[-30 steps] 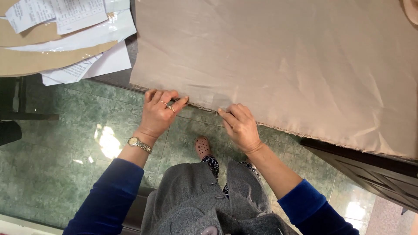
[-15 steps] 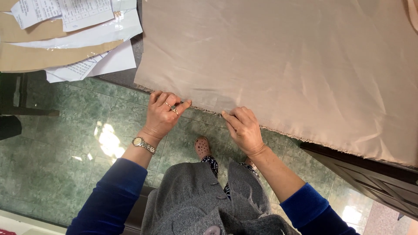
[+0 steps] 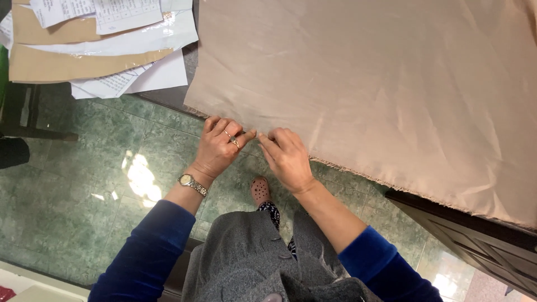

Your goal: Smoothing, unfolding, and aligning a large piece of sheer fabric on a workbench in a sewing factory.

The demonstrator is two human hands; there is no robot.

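A large sheet of beige fabric (image 3: pixel 363 84) lies spread over a dark table, its frayed near edge hanging just past the table's side. My left hand (image 3: pixel 221 148), with rings and a wristwatch, pinches that edge between thumb and fingers. My right hand (image 3: pixel 286 159) grips the same edge right beside it, the two thumbs almost touching. Both sleeves are dark blue.
Brown paper pattern pieces (image 3: pixel 78 64), a clear plastic sheet and printed papers (image 3: pixel 128 81) lie stacked at the table's left end. A green stone-tiled floor (image 3: pixel 84 184) runs below. The dark table's side (image 3: pixel 475 235) shows at lower right. My grey skirt and one spotted shoe (image 3: pixel 259 190) are beneath.
My hands have come together along the fabric's edge; they were a hand's width apart a second ago. The view has shifted slightly, showing more of the papers.
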